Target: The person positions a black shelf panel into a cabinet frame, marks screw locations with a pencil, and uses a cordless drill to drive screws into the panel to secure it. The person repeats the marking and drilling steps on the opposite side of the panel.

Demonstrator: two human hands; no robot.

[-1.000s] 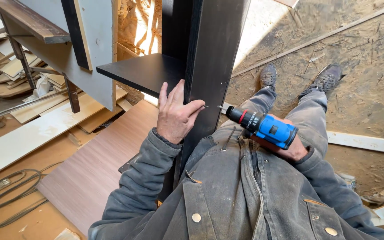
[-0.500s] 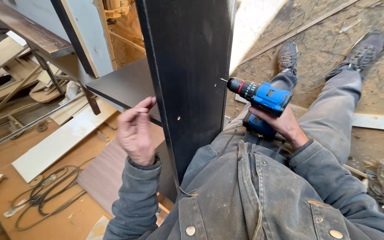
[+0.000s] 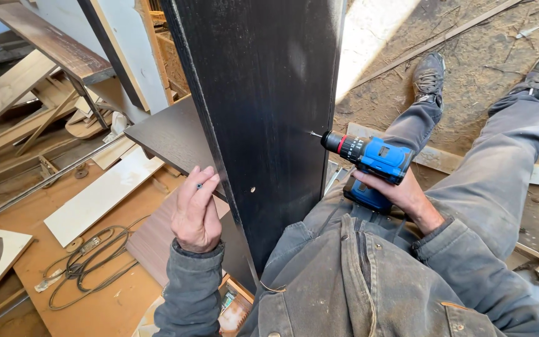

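A tall black wooden panel is seen from above, standing upright in the middle of the view and running from the near centre up to the far edge. A second black board is joined to its left face and juts out flat to the left, like a shelf. The seated person's legs in grey trousers are stretched out to the right over a dusty chipboard floor, with dark shoes at the far right.

On the left, an orange-brown board floor is littered with offcuts: a long white plank, a looped dark cable, and stacked timber pieces further away.

A blue and black cordless drill is gripped in the right hand, whose fingers are wrapped tight around the handle. The drill is held level, just right of the panel, with its bit tip touching the panel's right face.

The left hand is raised just left of the panel, below the shelf board. Its fingertips are pinched together on a small dark screw. A small round hole is visible in the panel face between the two hands.
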